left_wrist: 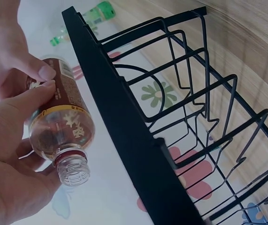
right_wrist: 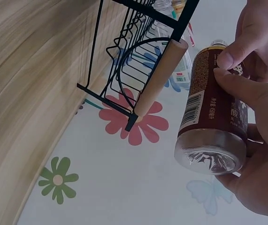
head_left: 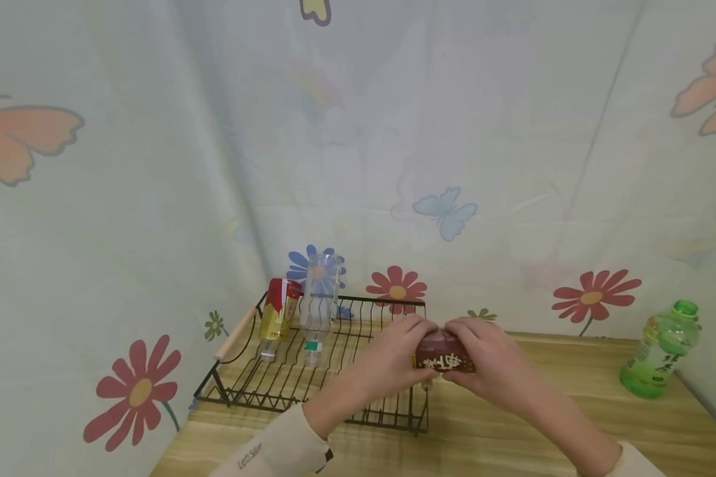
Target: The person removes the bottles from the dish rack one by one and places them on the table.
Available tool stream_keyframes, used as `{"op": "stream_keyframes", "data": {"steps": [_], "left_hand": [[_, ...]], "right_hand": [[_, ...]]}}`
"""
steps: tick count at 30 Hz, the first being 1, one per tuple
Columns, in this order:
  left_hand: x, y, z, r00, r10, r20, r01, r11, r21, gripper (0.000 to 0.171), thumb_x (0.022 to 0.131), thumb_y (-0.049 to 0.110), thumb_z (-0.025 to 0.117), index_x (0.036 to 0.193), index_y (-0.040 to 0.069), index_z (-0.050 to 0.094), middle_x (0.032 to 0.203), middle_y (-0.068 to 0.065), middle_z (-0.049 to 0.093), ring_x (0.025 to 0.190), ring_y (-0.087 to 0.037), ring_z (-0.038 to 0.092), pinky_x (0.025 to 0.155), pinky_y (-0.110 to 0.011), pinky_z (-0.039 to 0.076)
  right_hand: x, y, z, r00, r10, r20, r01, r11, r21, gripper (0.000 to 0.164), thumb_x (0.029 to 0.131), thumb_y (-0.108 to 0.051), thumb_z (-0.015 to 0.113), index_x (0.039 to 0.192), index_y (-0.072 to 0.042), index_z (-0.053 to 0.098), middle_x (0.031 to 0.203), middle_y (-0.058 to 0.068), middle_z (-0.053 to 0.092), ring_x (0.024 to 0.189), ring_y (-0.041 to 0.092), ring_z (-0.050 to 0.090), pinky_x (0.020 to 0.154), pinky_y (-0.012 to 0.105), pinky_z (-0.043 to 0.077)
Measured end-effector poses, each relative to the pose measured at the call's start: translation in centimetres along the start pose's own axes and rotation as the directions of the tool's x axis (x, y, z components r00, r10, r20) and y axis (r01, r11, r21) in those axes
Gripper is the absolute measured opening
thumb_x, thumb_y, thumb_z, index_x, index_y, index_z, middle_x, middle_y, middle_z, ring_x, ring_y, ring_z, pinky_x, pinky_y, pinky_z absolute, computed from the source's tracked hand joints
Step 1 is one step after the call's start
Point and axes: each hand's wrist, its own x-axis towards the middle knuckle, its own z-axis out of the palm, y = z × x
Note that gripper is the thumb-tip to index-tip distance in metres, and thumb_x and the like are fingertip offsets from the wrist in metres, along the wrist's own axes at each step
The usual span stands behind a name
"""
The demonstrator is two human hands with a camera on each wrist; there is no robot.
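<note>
A plastic bottle with a dark maroon label (head_left: 444, 351) lies sideways between my two hands, in front of the rack's right end. My left hand (head_left: 388, 354) grips its neck half; in the left wrist view the capless, threaded clear mouth (left_wrist: 72, 168) sticks out past the fingers. My right hand (head_left: 492, 358) holds the base half, with the thumb on the label. The right wrist view shows the bottle's clear base (right_wrist: 211, 152) and a barcode. Both thumbs lie close together on the label.
A black wire rack (head_left: 382, 300) with wooden handles (head_left: 237, 334) stands left on the wooden table (head_left: 513, 430). In it lean a red and gold can (head_left: 279, 310) and a clear bottle (head_left: 319, 308). A green bottle (head_left: 656, 354) stands far right. A flowered curtain hangs behind.
</note>
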Motion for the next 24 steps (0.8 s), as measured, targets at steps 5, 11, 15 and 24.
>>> {"op": "stream_keyframes", "data": {"steps": [5, 11, 15, 24], "left_hand": [[0.12, 0.12, 0.12, 1.000, -0.002, 0.000, 0.002, 1.000, 0.011, 0.068, 0.088, 0.040, 0.089, 0.144, 0.017, 0.059, 0.139, 0.004, 0.060, 0.125, -0.014, 0.056, 0.100, -0.028, 0.054], [0.26, 0.08, 0.32, 1.000, -0.011, 0.010, 0.010, 0.999, 0.047, 0.072, 0.087, 0.045, 0.089, 0.146, 0.018, 0.057, 0.141, 0.004, 0.059, 0.127, -0.015, 0.055, 0.100, -0.030, 0.055], [0.36, 0.05, 0.33, 1.000, -0.004, 0.005, 0.004, 0.999, 0.050, 0.071, 0.087, 0.043, 0.089, 0.145, 0.018, 0.058, 0.141, 0.003, 0.059, 0.128, -0.015, 0.055, 0.101, -0.030, 0.054], [0.50, 0.21, 0.40, 1.000, 0.012, -0.012, -0.011, 0.997, 0.078, 0.074, 0.086, 0.045, 0.089, 0.146, 0.016, 0.056, 0.141, 0.003, 0.058, 0.127, -0.015, 0.054, 0.106, -0.030, 0.051]], "right_hand": [[-0.05, -0.01, 0.02, 1.000, -0.013, -0.014, 0.013, 1.000, -0.003, 0.069, 0.072, -0.030, 0.101, 0.127, -0.008, 0.066, 0.124, 0.007, 0.069, 0.109, 0.027, 0.066, 0.091, 0.049, 0.058], [-0.04, 0.04, -0.04, 0.999, -0.027, -0.022, 0.027, 1.000, -0.005, 0.068, 0.071, -0.029, 0.102, 0.126, -0.008, 0.066, 0.122, 0.006, 0.068, 0.106, 0.025, 0.065, 0.087, 0.047, 0.059], [0.07, 0.10, 0.01, 0.998, -0.047, -0.040, 0.046, 0.999, -0.023, 0.069, 0.070, -0.028, 0.102, 0.125, -0.007, 0.066, 0.122, 0.007, 0.069, 0.106, 0.026, 0.067, 0.087, 0.048, 0.059], [-0.06, 0.10, -0.15, 0.998, -0.031, -0.047, 0.029, 0.998, -0.051, 0.070, 0.068, -0.029, 0.103, 0.125, -0.009, 0.067, 0.119, 0.005, 0.070, 0.108, 0.027, 0.065, 0.089, 0.051, 0.056]]}}
